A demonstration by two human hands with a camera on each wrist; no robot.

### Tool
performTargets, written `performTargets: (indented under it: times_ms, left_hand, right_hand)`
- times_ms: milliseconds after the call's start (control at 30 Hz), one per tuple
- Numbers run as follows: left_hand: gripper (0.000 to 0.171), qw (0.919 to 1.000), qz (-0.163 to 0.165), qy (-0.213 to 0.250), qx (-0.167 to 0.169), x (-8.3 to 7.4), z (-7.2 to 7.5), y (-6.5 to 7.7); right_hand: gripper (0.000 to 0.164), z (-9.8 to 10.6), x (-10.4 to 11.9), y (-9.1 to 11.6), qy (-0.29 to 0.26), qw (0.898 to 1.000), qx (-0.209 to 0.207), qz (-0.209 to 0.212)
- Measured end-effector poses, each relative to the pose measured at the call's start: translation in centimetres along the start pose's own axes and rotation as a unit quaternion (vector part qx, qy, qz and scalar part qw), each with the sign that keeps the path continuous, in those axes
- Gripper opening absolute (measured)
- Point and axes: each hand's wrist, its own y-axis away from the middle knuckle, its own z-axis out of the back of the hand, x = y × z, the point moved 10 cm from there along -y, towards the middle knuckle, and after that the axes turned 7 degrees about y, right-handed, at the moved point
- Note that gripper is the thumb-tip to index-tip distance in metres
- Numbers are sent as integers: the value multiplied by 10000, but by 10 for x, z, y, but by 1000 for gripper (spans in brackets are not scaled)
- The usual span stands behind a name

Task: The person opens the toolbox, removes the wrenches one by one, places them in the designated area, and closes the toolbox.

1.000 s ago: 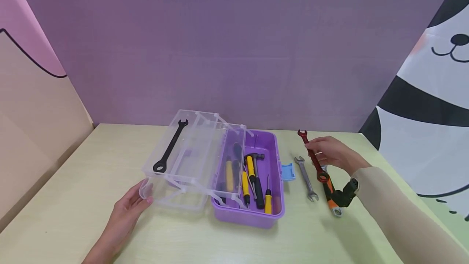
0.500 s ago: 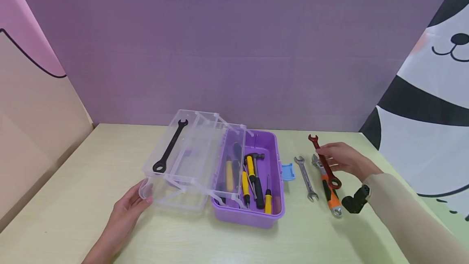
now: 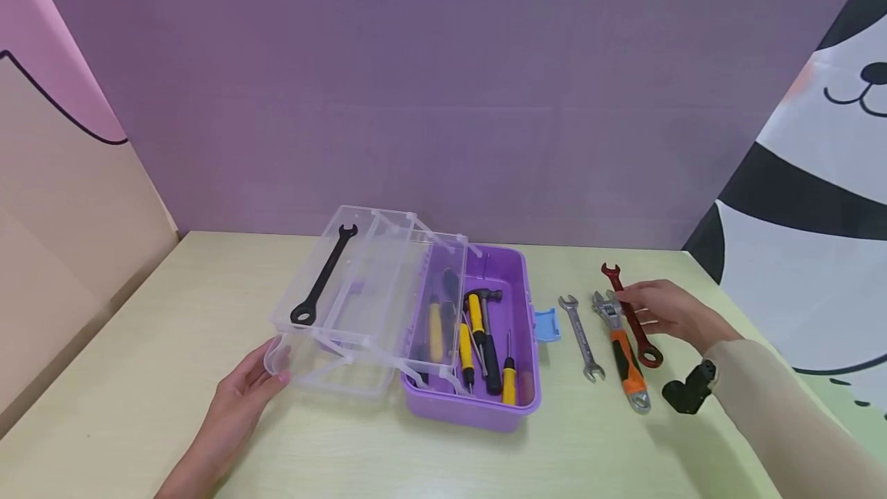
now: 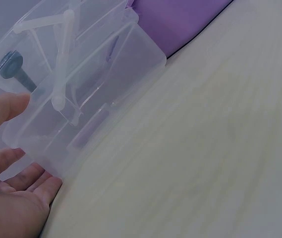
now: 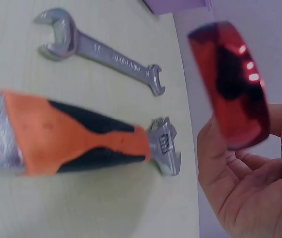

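My right hand (image 3: 672,313) pinches a red combination wrench (image 3: 632,319) above the table at the right. In the right wrist view the red wrench (image 5: 235,84) points its ring end at the camera. Just left of it lies an orange-and-black adjustable wrench (image 3: 626,353), then a silver open-end wrench (image 3: 582,339). My left hand (image 3: 239,399) holds the outer end of the clear toolbox lid (image 3: 333,385), thumb and fingers about its edge. On the clear tray (image 3: 374,291) rests a black combination wrench (image 3: 324,276). The purple toolbox (image 3: 471,416) stands open beside it.
Inside the toolbox are a hammer (image 3: 490,345) and several yellow-handled screwdrivers, such as the short screwdriver (image 3: 509,383). A blue latch (image 3: 547,326) sticks out from its right side. A purple backdrop (image 3: 443,98) rises behind the table (image 3: 333,453).
My right hand has moved right and slightly nearer with the red wrench, from over the adjustable wrench to its right side. My left hand and the lid have stayed in place.
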Motion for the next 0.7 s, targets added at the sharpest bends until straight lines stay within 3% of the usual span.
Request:
performTargets:
  times_ms: [700]
  left_hand:
    - [59, 9996, -198, 213, -42, -1, 1, -1]
  right_hand:
    - [48, 17, -40, -1, -52, 9995, -125, -280]
